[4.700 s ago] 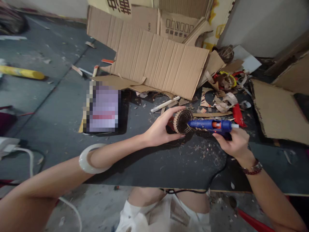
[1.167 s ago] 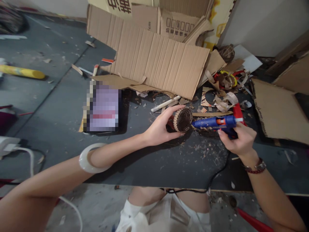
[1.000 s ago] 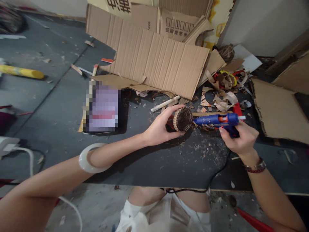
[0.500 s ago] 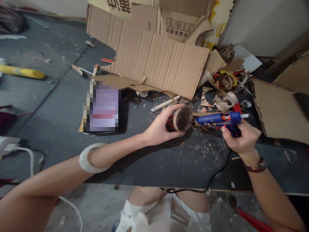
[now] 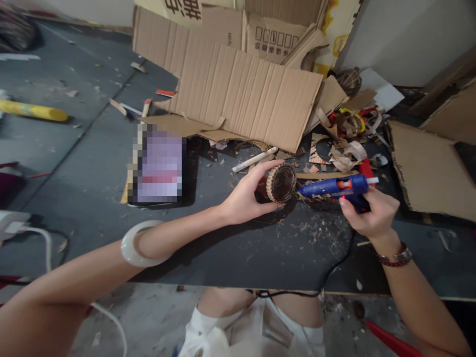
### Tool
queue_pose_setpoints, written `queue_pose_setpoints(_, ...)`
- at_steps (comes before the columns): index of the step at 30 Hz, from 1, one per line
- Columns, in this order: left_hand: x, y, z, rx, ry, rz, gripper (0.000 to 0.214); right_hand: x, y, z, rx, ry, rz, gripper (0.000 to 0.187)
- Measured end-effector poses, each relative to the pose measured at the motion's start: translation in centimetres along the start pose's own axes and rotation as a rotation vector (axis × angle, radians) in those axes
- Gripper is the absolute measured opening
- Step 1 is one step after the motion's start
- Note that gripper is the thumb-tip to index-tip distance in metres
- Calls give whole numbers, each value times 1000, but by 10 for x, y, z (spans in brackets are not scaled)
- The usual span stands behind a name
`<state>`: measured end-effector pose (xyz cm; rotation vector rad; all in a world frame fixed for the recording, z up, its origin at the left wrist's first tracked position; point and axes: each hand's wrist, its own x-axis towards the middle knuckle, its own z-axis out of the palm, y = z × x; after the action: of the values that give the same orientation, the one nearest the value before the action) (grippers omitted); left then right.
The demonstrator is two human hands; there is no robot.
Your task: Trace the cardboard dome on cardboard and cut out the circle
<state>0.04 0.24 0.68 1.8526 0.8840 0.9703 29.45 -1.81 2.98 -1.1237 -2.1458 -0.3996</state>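
Note:
Between the thumb and fingers of my left hand [image 5: 245, 196] is a small round cup of coiled corrugated cardboard [image 5: 271, 184], its open side turned toward me and to the right. My right hand [image 5: 374, 213] grips a blue hot glue gun [image 5: 327, 187] by its handle, with a white glue stick [image 5: 373, 180] poking out of the back. The gun's nozzle points left and sits close by the cup's right rim; whether it touches cannot be made out. A cardboard strip [image 5: 327, 175] lies just behind the gun.
A large corrugated cardboard sheet [image 5: 230, 89] leans at the back. Paper scraps [image 5: 349, 156] are heaped behind the gun. A blurred-out screen device [image 5: 161, 166] lies left, a white stick [image 5: 255, 159] near the cup. The gun's black cord [image 5: 340, 263] runs over the table edge.
The glue gun in my right hand has shifted slightly to the left, its nozzle a little lower beside the cup's rim. My left hand and the cup have stayed in place.

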Motion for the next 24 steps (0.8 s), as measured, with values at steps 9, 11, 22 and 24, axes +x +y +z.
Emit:
queue_pose_setpoints(9, 0, 4, 1, -16, 31, -27, 77, 3, 2, -1, -28, 57, -5, 13)
queue_pose_setpoints(11, 1, 4, 1, -21, 39, -35, 78, 2, 2, -1, -15, 49, -22, 15)
queue_pose_setpoints(22, 0, 5, 1, -19, 65, -63, 79, 5, 2, -2, -15, 56, 14, 17)
queue_pose_setpoints(24, 0, 5, 1, -19, 64, -58, 79, 4, 2, -2, -14, 56, 8, 15)
